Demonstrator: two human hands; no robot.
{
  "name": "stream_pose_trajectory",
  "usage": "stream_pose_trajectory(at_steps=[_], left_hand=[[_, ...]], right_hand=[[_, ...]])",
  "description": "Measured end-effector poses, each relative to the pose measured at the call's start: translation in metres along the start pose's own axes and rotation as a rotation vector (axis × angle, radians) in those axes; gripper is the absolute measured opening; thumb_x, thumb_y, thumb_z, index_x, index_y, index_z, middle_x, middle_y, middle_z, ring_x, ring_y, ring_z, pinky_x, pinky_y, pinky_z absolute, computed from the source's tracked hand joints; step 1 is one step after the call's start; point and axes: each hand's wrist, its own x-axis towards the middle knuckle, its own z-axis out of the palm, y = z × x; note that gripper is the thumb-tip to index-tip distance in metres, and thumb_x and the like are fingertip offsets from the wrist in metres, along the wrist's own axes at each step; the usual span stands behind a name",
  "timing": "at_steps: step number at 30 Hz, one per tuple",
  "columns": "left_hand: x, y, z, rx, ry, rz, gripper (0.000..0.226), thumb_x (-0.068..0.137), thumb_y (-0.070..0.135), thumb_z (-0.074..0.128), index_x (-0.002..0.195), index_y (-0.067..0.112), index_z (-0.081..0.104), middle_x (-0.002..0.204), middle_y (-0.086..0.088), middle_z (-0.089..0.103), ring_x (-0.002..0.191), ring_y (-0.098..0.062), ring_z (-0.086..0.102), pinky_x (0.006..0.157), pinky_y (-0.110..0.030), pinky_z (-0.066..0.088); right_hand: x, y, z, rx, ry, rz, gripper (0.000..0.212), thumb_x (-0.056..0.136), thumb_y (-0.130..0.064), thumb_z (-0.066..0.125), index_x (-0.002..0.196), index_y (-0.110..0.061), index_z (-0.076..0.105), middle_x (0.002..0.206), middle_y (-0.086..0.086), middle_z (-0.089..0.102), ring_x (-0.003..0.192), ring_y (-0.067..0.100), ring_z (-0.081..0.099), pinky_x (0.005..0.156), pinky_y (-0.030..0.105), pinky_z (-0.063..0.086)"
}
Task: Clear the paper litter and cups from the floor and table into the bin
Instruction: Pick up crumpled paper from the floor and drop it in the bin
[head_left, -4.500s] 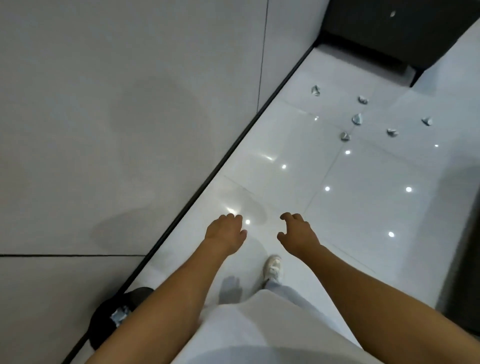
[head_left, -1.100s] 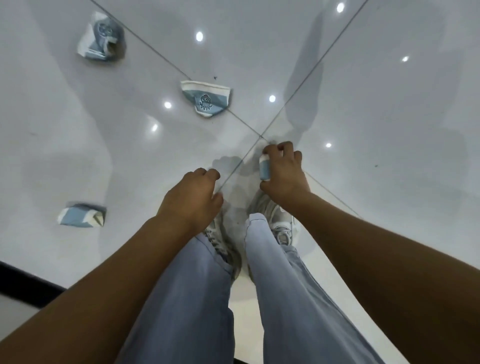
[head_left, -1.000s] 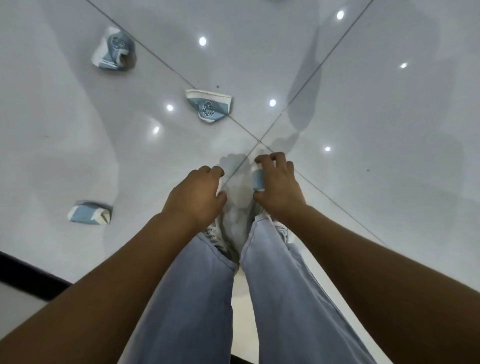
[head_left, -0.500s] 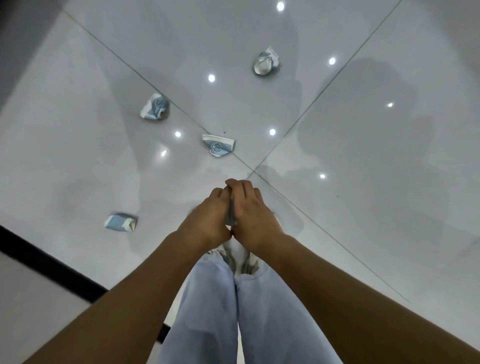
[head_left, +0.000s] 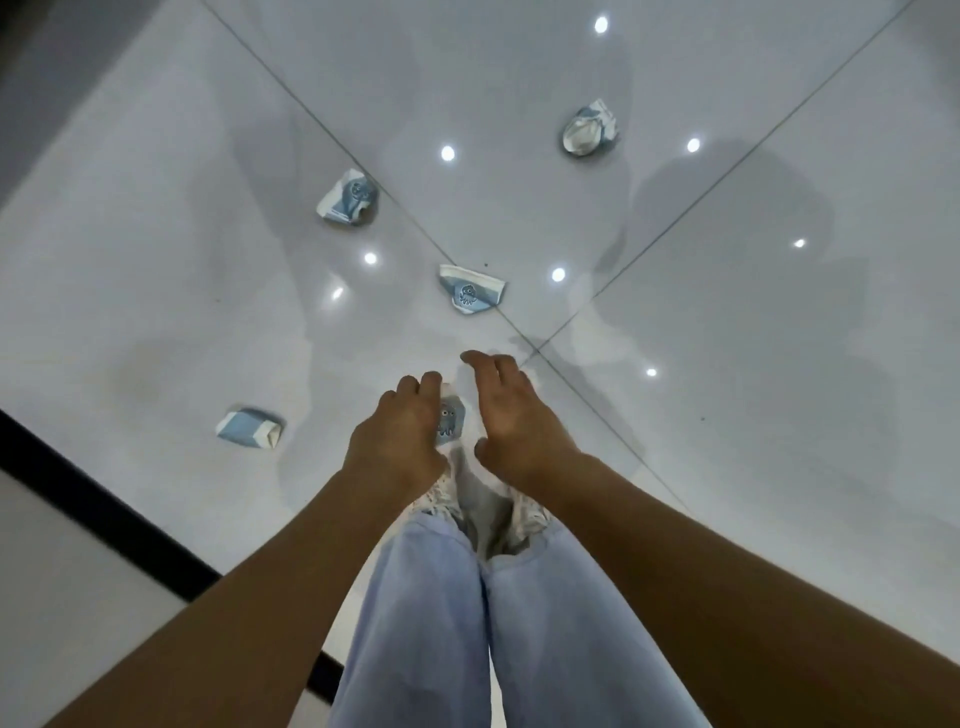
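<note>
1. The left hand (head_left: 397, 436) grips a crushed cup (head_left: 450, 420), fingers curled round it; the right hand (head_left: 511, 415) hangs just beside it, fingers loosely extended and holding nothing.
2. The nearest floor cup (head_left: 471, 289) lies flattened straight ahead of both hands, its long axis running left to right. The free right hand looks the slightly nearer, so it should probably take it.
3. Three more cups lie farther off: one left (head_left: 250, 428), one ahead-left (head_left: 348, 199), one ahead-right (head_left: 588, 129).
4. The held cup is mostly hidden; bin and table are out of view.

We see a glossy, smooth tiled floor (head_left: 753, 415) mirroring ceiling lights, creased printed paper cups (head_left: 471, 294), and soft matt denim trousers (head_left: 431, 613).
</note>
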Motion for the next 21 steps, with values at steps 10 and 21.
stream_pose_trajectory(at_steps=[10, 21], left_hand=[[0.069, -0.074, 0.031, -0.014, 0.19, -0.064, 0.069, 0.074, 0.017, 0.072, 0.131, 0.007, 0.036, 0.12, -0.012, 0.045, 0.108, -0.029, 0.045, 0.081, -0.035, 0.04], [0.096, -0.086, 0.061, -0.109, 0.165, -0.046, 0.087, 0.076, 0.022, 0.075, 0.144, 0.016, 0.022, 0.125, -0.01, 0.045, 0.115, -0.026, 0.044, 0.086, -0.033, 0.043]], right_hand=[[0.156, 0.041, 0.015, -0.447, 0.147, 0.084, 0.092, 0.079, -0.012, 0.07, 0.151, -0.025, 0.014, 0.155, 0.012, 0.013, 0.136, 0.038, 0.023, 0.1, 0.044, 0.04], [0.168, 0.066, 0.045, -0.581, 0.202, 0.065, 0.075, 0.076, 0.004, 0.053, 0.139, -0.032, 0.033, 0.137, 0.005, 0.036, 0.116, 0.034, 0.038, 0.076, 0.044, 0.047]])
